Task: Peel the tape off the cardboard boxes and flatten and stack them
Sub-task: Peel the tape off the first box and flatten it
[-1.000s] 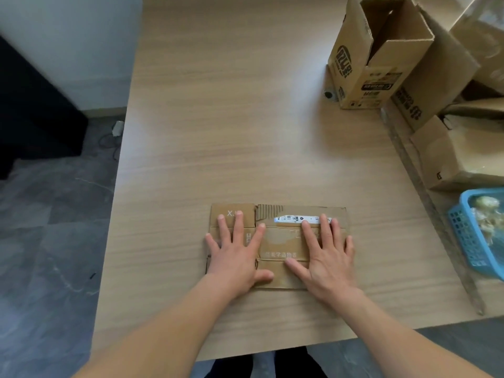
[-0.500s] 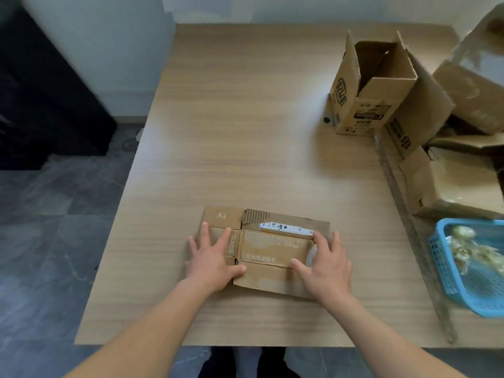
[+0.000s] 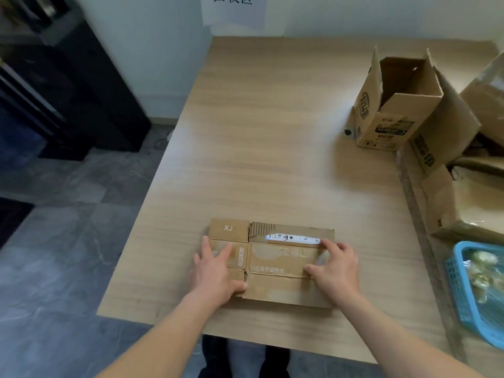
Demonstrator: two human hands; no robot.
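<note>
**Both hands on flattened box at near table edge**

Flattened cardboard box (image 3: 275,268) lies flat on the wooden table (image 3: 272,132), close to the near edge, long side across the view. "XJ" is printed on its far-left flap. A white label strip (image 3: 293,238) runs along the far side.

Left hand (image 3: 215,271) rests on the box's left end, fingers straight and spread, thumb against the near flap; it grasps nothing.

Right hand (image 3: 336,268) is on the right end, fingers bent, index tip just beside the label, thumb on the top face. Cannot tell whether the outer fingers hook the edge.

Far right, well apart: an upright open box (image 3: 390,115), flaps up. More cardboard boxes (image 3: 463,214) are piled beyond it. A blue basket (image 3: 461,282) sits at the right edge.
</note>
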